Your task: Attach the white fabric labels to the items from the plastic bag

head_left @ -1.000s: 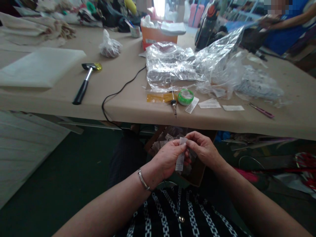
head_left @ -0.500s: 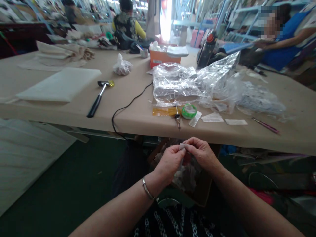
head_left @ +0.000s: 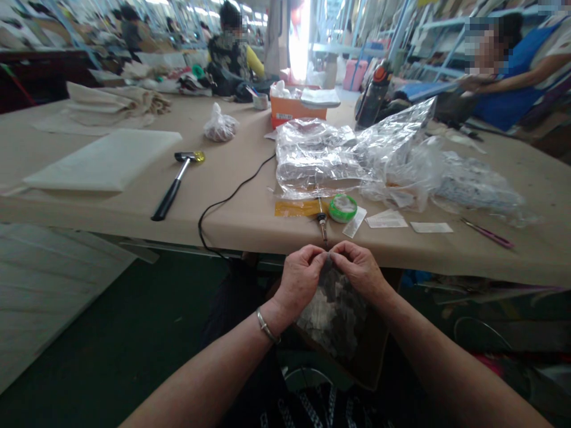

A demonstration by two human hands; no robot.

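Note:
My left hand [head_left: 301, 279] and my right hand [head_left: 359, 270] meet just in front of the table's edge, thumbs and forefingers pinched together. Between the fingertips is a small pale piece [head_left: 329, 256], mostly hidden, and its kind is unclear. Below them stands an open box [head_left: 377, 362] with pale scraps [head_left: 332, 315] in it. Close above my fingers, a pen-like tool with a metal tip [head_left: 322, 221], perhaps a soldering iron, points at the edge. Beside it lie a green-rimmed tape roll [head_left: 342, 208], an amber strip [head_left: 297, 208] and several white labels [head_left: 386, 219].
A hammer [head_left: 172, 189] and a white sheet stack [head_left: 107, 159] lie left. Clear plastic bags [head_left: 321, 160] cover the middle, before an orange box [head_left: 292, 110] and a dark bottle [head_left: 373, 95]. Tweezers [head_left: 488, 233] rest right. A black cord [head_left: 234, 193] crosses the table. Co-workers sit beyond.
My hands have shifted slightly, fingertips now closer together. The pale piece, plainer before, is now mostly covered by my fingers. The view has tilted slightly.

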